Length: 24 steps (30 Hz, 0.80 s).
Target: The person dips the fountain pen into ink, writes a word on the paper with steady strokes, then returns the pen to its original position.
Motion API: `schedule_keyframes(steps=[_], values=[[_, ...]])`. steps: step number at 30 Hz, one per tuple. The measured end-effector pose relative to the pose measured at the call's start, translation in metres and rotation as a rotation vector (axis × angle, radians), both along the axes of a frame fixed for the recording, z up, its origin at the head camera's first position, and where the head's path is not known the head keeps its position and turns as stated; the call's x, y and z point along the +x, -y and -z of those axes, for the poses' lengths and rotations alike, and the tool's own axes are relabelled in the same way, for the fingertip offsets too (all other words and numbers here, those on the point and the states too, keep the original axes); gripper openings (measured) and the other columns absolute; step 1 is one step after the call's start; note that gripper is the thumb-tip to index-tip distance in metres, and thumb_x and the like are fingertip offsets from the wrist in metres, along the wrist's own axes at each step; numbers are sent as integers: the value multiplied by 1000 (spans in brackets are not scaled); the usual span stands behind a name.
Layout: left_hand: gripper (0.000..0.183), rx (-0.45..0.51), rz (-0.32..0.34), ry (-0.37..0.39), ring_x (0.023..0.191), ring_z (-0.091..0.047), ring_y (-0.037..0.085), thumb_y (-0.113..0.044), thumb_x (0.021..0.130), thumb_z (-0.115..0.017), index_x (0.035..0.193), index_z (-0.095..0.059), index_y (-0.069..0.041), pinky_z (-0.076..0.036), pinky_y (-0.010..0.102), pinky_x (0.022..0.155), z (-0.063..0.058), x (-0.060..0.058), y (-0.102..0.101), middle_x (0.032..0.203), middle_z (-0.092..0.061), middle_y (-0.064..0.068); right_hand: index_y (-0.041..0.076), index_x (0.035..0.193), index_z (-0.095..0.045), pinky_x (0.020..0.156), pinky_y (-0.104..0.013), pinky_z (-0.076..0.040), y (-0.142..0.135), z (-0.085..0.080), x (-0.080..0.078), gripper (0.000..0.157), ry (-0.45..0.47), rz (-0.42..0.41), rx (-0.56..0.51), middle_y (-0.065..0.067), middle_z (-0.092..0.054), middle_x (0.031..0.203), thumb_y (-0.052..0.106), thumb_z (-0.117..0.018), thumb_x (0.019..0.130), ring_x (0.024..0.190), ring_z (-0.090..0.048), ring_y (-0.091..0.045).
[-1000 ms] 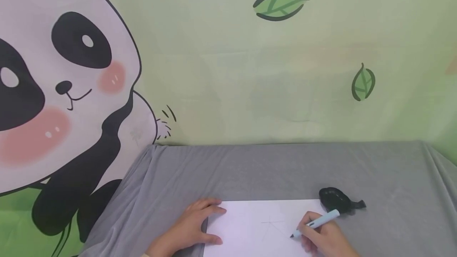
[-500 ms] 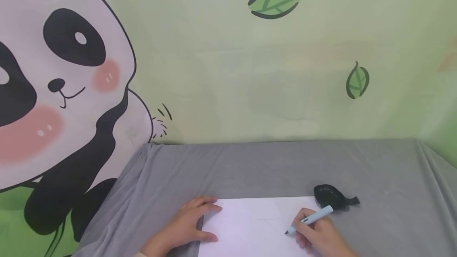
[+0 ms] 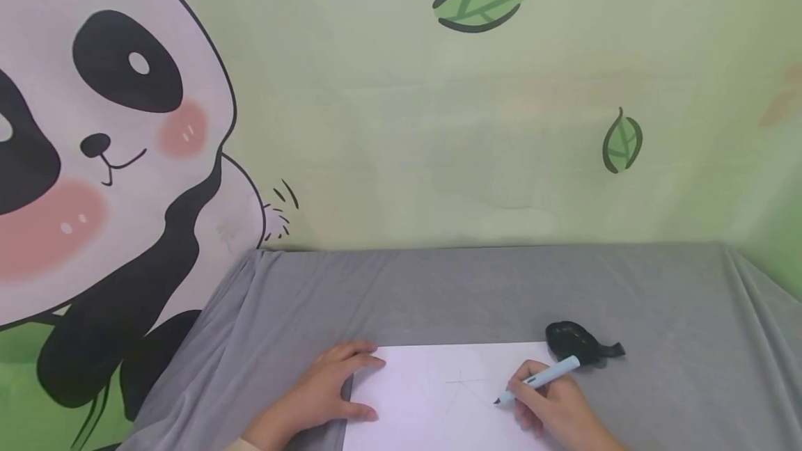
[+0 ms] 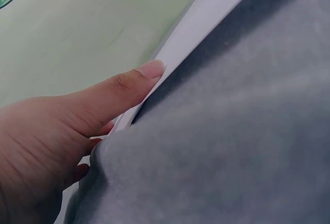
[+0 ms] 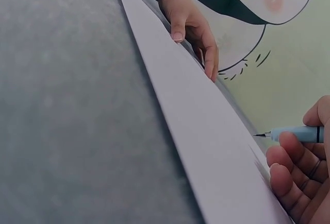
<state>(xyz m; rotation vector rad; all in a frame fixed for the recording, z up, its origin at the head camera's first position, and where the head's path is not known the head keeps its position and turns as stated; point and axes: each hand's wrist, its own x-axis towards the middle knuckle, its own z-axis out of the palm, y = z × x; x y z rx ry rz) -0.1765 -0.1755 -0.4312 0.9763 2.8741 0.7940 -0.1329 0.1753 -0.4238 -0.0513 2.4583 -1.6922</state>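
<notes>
My right hand (image 3: 551,402) pinches a light blue fountain pen (image 3: 544,376) between thumb and fingers, slanted with its nib down to the left. The nib points at the lower right end of thin lines drawn on a white sheet of paper (image 3: 401,395): a crossing horizontal and vertical with two slanting strokes. On the sheet's left edge rests my left hand (image 3: 322,388), thumb and fingers spread apart. The left wrist view has its thumb (image 4: 152,69) lying along the paper's edge. In the right wrist view the pen (image 5: 296,134) shows its bare metal nib.
A glossy black rounded thing with a narrow, flared tail (image 3: 573,341) lies at the paper's far right corner, just beyond the pen's back end. Grey cloth (image 3: 438,298) covers the table. Behind stands a green backdrop (image 3: 401,145) with a printed panda and leaves.
The head view has shifted slightly, so everything sits a little further left and up. The left hand stays on the paper's edge. The pen stays close to the same slanting stroke.
</notes>
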Motion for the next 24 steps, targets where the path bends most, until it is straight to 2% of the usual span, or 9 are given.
schedule_keyframes(steps=[9, 13, 24], values=[[64, 13, 0, 53, 127, -48, 30, -54, 72, -76, 126, -60, -24, -35, 58, 101, -3, 0, 0, 138, -53, 3, -2, 94, -55, 48, -25, -48, 0, -2, 0, 20, -5, -20, -8, -6, -57, 63, 17, -58, 93, 52, -55, -12], [64, 5, -2, 43, 128, -48, 30, -55, 72, -76, 126, -60, -24, -36, 58, 101, -2, -1, 0, 138, -53, 3, -3, 93, -54, 48, -26, -49, -3, -5, -1, 19, -49, -32, -15, -6, -57, 62, 15, -58, 93, 49, -55, -10], [64, -4, 9, 0, 125, -50, 30, -54, 72, -76, 125, -61, -22, -38, 56, 100, -3, 1, 0, 136, -54, 4, -4, 93, -53, 47, -26, -48, -14, -17, -7, 15, -134, 42, 25, -5, -58, 62, 9, -61, 90, 49, -54, -9]])
